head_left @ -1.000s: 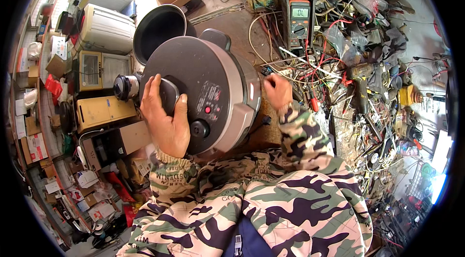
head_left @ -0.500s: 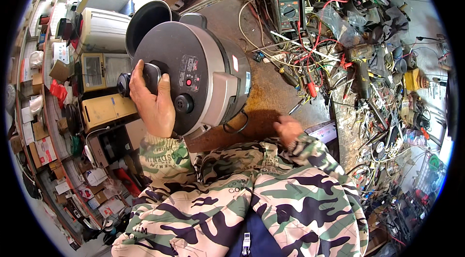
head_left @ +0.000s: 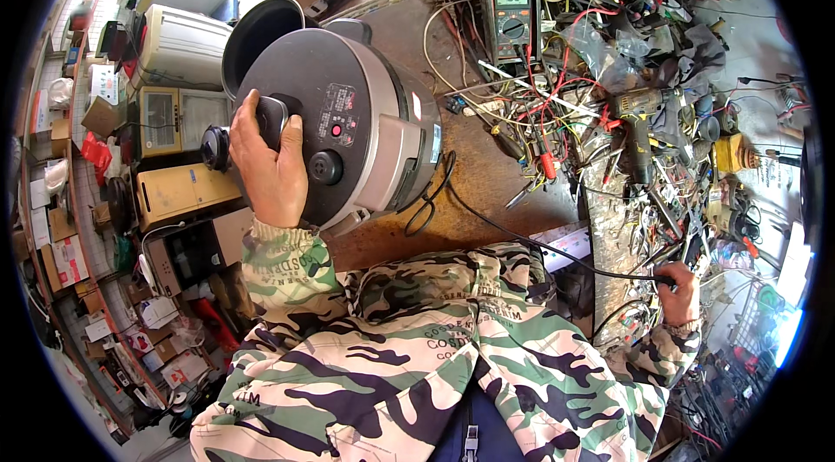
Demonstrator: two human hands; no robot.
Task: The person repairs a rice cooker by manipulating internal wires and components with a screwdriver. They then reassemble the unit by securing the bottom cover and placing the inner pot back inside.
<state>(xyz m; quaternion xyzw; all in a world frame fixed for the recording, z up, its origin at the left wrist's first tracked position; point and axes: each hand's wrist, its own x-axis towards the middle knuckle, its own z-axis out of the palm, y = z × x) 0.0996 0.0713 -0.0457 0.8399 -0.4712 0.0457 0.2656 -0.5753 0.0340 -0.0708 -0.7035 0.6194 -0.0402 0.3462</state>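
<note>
An electric pressure cooker (head_left: 300, 66) with a dark round lid and a pinkish-grey body stands on the brown bench, left of the middle. My left hand (head_left: 274, 170) grips the lid handle (head_left: 275, 117), thumb on one side and fingers on the other. The lid looks seated on the body. From the cooker's side a black power cord (head_left: 574, 262) loops once and runs right across the bench's near edge. Far out at the right, my right hand (head_left: 678, 292) is closed around this cord. The cord's end is hard to make out.
A dark open pot (head_left: 252, 40) stands behind the cooker. At the back, a multimeter (head_left: 513, 14) with red leads lies beside tangled wires. A power drill (head_left: 642, 131) and many loose tools crowd the right. Cabinets (head_left: 187, 192) and boxes fill the left.
My right hand has moved from near the cooker far to the right, drawing the power cord out. My left hand stays on the lid handle.
</note>
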